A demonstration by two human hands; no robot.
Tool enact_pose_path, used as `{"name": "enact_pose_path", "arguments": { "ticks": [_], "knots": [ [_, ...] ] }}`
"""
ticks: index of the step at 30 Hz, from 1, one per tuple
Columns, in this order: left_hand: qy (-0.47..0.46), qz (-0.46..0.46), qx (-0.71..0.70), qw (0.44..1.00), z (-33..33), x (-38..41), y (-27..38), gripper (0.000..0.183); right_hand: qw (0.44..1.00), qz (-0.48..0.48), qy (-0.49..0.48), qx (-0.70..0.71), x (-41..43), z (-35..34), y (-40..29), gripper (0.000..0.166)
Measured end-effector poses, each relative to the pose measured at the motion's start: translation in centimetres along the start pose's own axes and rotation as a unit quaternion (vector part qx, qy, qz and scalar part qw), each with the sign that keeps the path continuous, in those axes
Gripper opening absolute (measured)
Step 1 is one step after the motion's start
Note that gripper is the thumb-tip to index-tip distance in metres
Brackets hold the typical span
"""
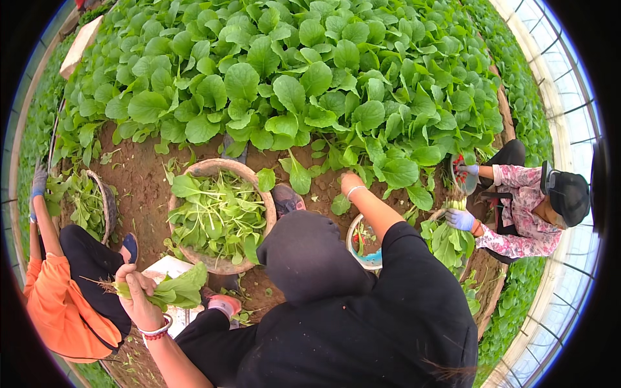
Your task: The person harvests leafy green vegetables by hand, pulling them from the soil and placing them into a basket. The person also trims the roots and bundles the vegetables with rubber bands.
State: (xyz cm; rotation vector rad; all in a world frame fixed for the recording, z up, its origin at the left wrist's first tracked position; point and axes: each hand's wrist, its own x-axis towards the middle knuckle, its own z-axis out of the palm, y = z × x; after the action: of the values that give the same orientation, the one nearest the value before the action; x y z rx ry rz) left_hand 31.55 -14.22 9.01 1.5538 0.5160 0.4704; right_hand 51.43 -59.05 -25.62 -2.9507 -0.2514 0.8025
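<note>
My left hand (138,296) grips a bunch of leafy greens (179,288), its thin roots sticking out to the left and its leaves to the right. Bracelets circle that wrist. Out in front, my right hand (351,184) is down at the edge of the dense bed of leafy greens (291,92), close to the soil. Its fingers are curled and their tips hidden, so whether it grips a stem cannot be told. Between my arms stands a round, mud-stained tub (269,203) heaped with loose greens (218,218). My black cap and shirt cover much of the lower middle.
A white-rimmed basin (351,228), blue inside, holds small red pieces. A white box or board (167,266) lies beyond my left hand. One co-worker in orange (68,310) is at left beside another tub (104,203). At right, a co-worker (524,208) in gloves holds greens (449,247).
</note>
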Motion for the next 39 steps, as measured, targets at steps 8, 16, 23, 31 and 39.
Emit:
{"name": "enact_pose_path", "arguments": {
  "ticks": [8, 16, 23, 31, 39],
  "knots": [
    [0.018, -0.021, 0.001, 1.000, 0.3, 0.8, -0.6, 0.016, 0.969, 0.025, 0.077, -0.233, 2.3, -3.0, 3.0, 0.026],
    [0.026, -0.046, -0.017, 0.998, 0.8, 1.6, -1.2, 0.015, 0.960, 0.233, -0.151, -0.045, 4.5, -3.1, 2.5, 0.030],
    [0.026, -0.045, -0.020, 0.998, 1.4, 1.1, -1.1, 0.016, 0.970, 0.192, -0.019, -0.149, 2.7, -0.4, 3.9, 0.031],
    [0.017, -0.029, -0.055, 0.998, 0.9, -0.3, -0.1, 0.017, 0.988, 0.139, 0.070, -0.021, -5.6, -5.4, -0.2, 0.025],
    [-0.023, -0.019, -0.069, 0.997, 1.7, -1.3, 1.0, 0.015, 0.969, -0.021, 0.203, 0.140, -6.7, -8.2, -5.7, 0.019]
  ]
}}
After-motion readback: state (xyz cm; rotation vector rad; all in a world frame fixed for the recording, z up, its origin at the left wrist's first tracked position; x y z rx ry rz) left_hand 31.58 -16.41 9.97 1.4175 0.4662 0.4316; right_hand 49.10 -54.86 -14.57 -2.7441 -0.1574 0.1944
